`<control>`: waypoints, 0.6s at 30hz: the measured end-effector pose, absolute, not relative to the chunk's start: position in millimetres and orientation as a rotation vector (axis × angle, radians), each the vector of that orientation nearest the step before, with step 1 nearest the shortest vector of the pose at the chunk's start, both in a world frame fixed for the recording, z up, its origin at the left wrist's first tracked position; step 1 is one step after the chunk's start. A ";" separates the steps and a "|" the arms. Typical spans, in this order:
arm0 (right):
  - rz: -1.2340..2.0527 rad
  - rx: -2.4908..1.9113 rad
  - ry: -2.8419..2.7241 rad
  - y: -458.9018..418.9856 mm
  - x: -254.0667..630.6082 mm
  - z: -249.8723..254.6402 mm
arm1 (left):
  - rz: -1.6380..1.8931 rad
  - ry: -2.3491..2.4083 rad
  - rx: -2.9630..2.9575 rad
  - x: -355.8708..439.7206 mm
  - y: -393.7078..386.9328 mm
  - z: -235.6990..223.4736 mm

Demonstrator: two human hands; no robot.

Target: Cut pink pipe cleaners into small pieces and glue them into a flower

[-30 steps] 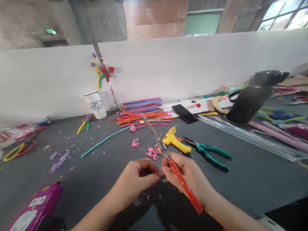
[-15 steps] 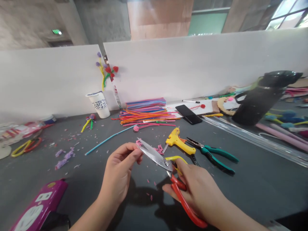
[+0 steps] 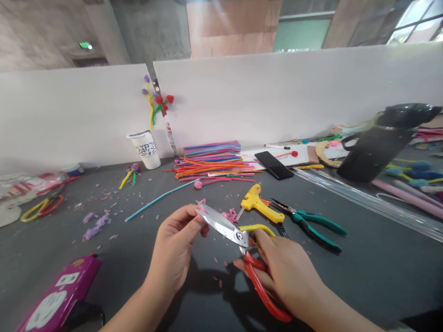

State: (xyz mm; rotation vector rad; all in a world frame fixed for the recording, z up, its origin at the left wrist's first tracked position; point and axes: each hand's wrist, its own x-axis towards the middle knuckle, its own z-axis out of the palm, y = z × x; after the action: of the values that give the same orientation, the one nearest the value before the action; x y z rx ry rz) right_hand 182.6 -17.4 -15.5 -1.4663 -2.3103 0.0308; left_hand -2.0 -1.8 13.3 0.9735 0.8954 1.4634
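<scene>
Red and yellow grips, smooth and plastic-looking, belong to the metal scissors [image 3: 221,224] at the lower centre of the frame, and the right hand [image 3: 285,267] is wrapped around them. Their shiny, tapering blades slant up and leftward to the left hand [image 3: 175,244], whose thumb and fingers pinch a small fuzzy pink piece [image 3: 202,208] at the blade tips, mid-frame; whether the edges bite into it I cannot tell.

At lower left sits a glossy magenta box [image 3: 81,276] with rounded white panels. Thin pink shreds [image 3: 220,284] dot the dark matte tabletop [image 3: 131,251] below the blades. Just beyond the blades lies a heap of stubby, fluffy pink snippets [image 3: 231,215], beside a yellow plastic glue gun [image 3: 265,207]; right of that are slim-nosed pliers [image 3: 311,225] with teal and black handles. Ragged lilac tufts [image 3: 97,227] are scattered centre-left, near a long, fuzzy blue stem [image 3: 159,201].

Farther up, bristly multicoloured stems [image 3: 211,161] are stacked in a loose bundle, with a flat, black phone [image 3: 274,165] to their right. A tapered white cup [image 3: 145,150] with dark markings stands at upper left, a bulky black jug [image 3: 384,138] at right. Behind rise smooth white panels [image 3: 259,97].
</scene>
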 end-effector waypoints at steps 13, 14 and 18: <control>-0.126 -1.442 -2.315 -16.3 182.8 -21.7 | 1.440 0.889 0.978 -4.4 -0.3 10.5; -0.128 -1.442 -2.318 -16.5 182.7 -21.5 | 1.443 0.888 0.976 -4.6 -0.2 10.7; -0.119 -1.445 -2.308 -16.6 181.7 -20.2 | 1.455 0.886 0.966 -4.8 1.0 11.0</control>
State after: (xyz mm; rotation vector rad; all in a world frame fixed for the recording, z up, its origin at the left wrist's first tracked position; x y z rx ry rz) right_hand 181.7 -16.6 -20.2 -1.4446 -2.3085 -0.1188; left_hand -4.8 1.0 11.0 0.9656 0.8865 1.4546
